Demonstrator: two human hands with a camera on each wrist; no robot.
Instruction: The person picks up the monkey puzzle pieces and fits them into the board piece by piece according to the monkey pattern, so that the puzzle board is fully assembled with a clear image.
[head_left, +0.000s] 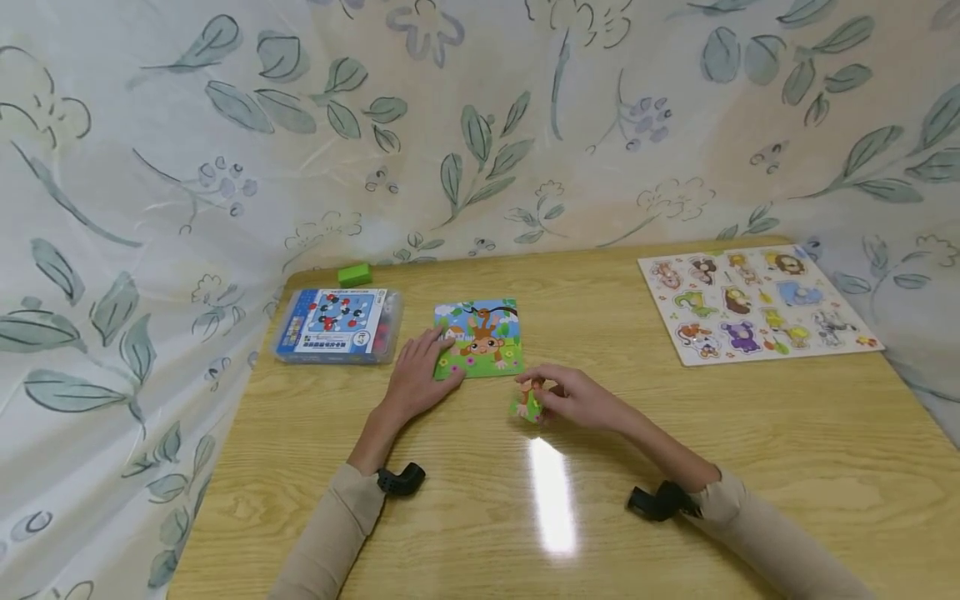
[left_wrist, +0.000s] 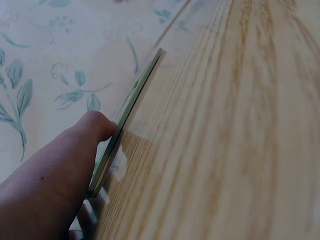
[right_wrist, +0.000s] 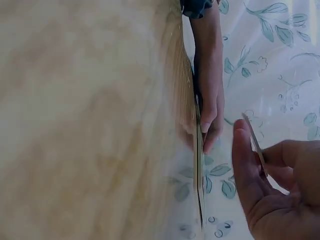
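Note:
A square monkey puzzle lies flat on the table, bright with green grass and blue sky. My left hand rests along its lower left, fingers stretched over that side and thumb at the bottom edge. In the left wrist view, the thumb touches the thin edge of the puzzle. Just off the puzzle's lower right corner, my right hand pinches a small puzzle piece with part of a monkey on it. The right wrist view shows this piece edge-on, between thumb and fingers.
A clear plastic case with a molecule-model label stands left of the puzzle. Behind it is a green block. At the back right lies a white animal puzzle board. A floral cloth hangs behind the wooden table.

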